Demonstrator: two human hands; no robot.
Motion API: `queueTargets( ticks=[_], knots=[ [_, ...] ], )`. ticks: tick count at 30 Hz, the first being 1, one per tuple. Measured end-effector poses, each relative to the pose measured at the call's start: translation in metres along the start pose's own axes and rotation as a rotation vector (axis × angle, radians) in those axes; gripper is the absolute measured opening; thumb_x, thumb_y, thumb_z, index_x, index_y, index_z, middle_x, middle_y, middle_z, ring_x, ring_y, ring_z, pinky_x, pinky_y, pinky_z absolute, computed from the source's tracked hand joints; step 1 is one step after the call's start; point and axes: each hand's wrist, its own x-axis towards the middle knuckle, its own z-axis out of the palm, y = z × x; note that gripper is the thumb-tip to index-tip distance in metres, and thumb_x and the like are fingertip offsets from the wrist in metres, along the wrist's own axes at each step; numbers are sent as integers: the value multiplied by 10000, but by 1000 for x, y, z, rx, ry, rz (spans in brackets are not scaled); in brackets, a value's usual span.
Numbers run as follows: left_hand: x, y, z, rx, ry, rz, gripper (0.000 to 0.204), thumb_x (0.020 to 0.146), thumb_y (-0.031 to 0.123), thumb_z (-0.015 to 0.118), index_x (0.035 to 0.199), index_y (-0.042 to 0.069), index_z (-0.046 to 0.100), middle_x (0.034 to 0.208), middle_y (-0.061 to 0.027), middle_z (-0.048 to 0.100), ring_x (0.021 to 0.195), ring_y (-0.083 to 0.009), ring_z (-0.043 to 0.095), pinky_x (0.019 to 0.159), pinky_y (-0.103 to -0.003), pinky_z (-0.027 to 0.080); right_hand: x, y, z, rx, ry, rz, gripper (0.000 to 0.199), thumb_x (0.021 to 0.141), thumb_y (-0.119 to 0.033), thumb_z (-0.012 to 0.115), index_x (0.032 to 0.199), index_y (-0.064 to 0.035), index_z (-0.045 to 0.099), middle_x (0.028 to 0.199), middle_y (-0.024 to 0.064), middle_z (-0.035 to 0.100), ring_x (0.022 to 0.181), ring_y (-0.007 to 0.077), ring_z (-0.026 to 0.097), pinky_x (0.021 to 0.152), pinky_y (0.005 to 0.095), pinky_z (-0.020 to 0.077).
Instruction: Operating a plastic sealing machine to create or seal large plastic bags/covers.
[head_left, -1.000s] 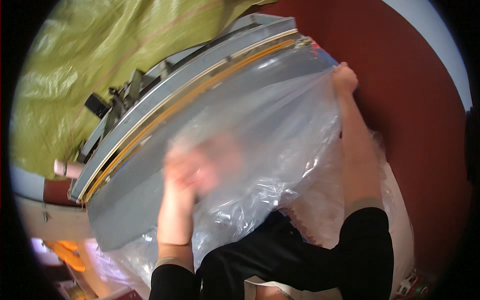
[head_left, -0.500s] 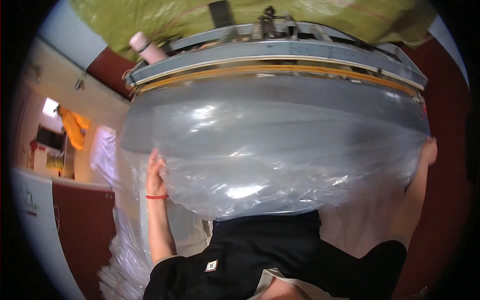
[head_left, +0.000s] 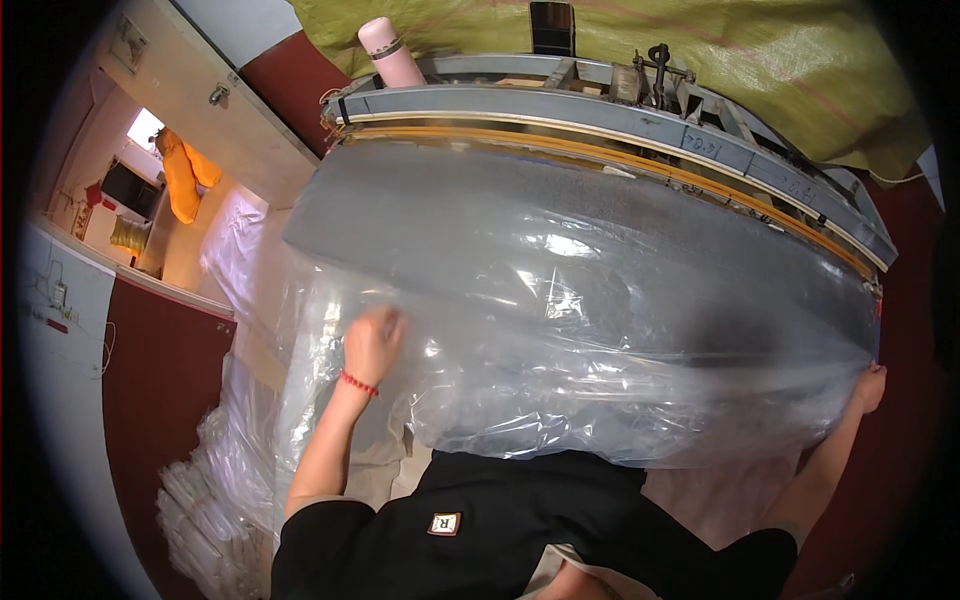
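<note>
The left grip (head_left: 373, 345) is blurred (whether it pinches the film (head_left: 500, 350), one cannot tell); the right grip (head_left: 873, 387) is too small to show its fingertips. The top edge cuts the tarp (head_left: 740, 50), the bottom edge the shirt (head_left: 390, 545).

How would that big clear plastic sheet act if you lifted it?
The clear plastic sheet is probably floppy, as creases run across it. It looks thin and see-through, so likely light for its size. Its glossy highlights suggest it may be slippery.
</note>
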Motion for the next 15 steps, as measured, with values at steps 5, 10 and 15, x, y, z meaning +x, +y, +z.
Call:
queueTargets(
  ticks=[5, 10, 15],
  knots=[
    [89, 51, -19, -242, 86, 572, 451, 790, 220, 569, 1166, 1, 452, 1246, -166, 410, 1193, -335, 336, 969, -368, 304, 11, 6, 11, 16, -14, -7, 336, 862, -383, 387, 1002, -124, 549, 999, 111, 587, 907, 332, 549, 706, 432, 435],
    [89, 41, 12, -100, -28, 543, 530, 788, 340, 549, 1168, -16, 443, 1256, -183, 393, 1180, -342, 347, 963, -387, 310, 14, 15, 18, 108, 48, -4, 353, 838, -409, 416, 962, -119, 575, 969, 153, 582, 897, 372, 533, 713, 439, 431],
    [102, 40, 16, -210, 135, 421, 310, 780, 238, 575, 985, 6, 570, 1003, -168, 559, 939, -313, 518, 795, -355, 417, 61, 84, 49, 827, 52, 32, 426, 772, -405, 579, 981, -34, 602, 983, 102, 605, 871, 219, 566, 772, 331, 427]
  ],
)
